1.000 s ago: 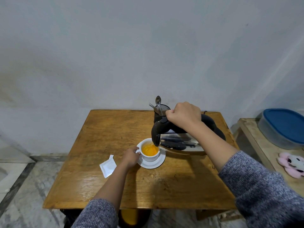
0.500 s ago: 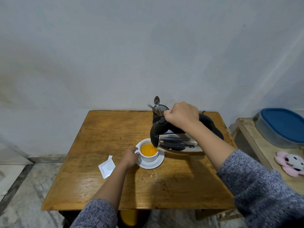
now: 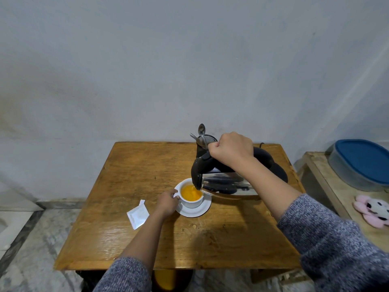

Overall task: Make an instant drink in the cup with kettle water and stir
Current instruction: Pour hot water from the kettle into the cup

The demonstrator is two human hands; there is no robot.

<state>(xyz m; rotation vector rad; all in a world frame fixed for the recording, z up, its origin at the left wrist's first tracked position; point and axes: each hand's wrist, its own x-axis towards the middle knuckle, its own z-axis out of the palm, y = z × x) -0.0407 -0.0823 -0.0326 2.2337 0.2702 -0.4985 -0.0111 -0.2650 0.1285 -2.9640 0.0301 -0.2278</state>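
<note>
Plain grey wall behind, worn square wooden table [image 3: 130, 175] in front. Right hand [image 3: 231, 149] clenched round black handle of shiny steel kettle [image 3: 227, 184], tipped hard over, spout at rim of white ceramic cup [image 3: 192, 199]. Orange drink inside, cup on white saucer [image 3: 195, 210] mid-table. Left hand [image 3: 167, 203] pinching cup handle. Torn white sachet [image 3: 137, 214] just left. Black cutlery holder [image 3: 205, 144] with metal spoon [image 3: 201, 131] at back edge.
</note>
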